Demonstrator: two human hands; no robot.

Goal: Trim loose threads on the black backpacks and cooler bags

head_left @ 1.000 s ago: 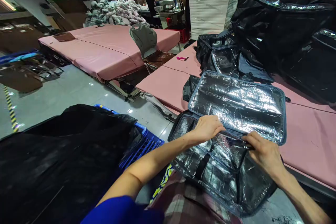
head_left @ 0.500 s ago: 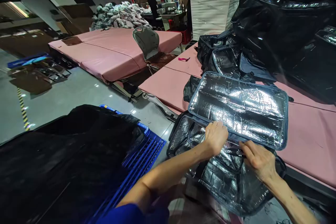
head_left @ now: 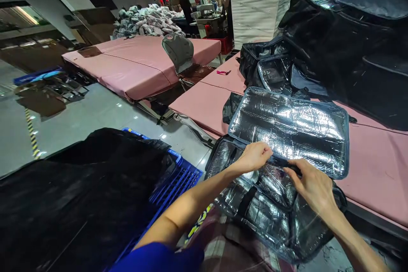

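An insulated bag (head_left: 270, 212) with shiny silver foil lining lies in front of me, its blue-edged lid (head_left: 293, 129) folded back over the table. My left hand (head_left: 256, 156) is closed at the seam between lid and bag; whatever its fingers grip is hidden. Just right of it, my right hand (head_left: 314, 185) pinches a black strap (head_left: 293, 167) between thumb and fingers, near the same seam. Inside the bag a short black band (head_left: 247, 200) crosses the foil.
The pink-covered table (head_left: 376, 165) bears more foil-lined bags (head_left: 276, 74) and a large black pile (head_left: 344, 51) at right. Black material (head_left: 79, 195) covers a blue plastic crate (head_left: 178, 178) at left. A chair (head_left: 180, 55) stands between the tables. A person (head_left: 185, 4) is far off.
My left hand has shifted slightly left and turned. My right hand has risen a little with the black strap, nearer the lid seam. More of the bag's foil inside shows.
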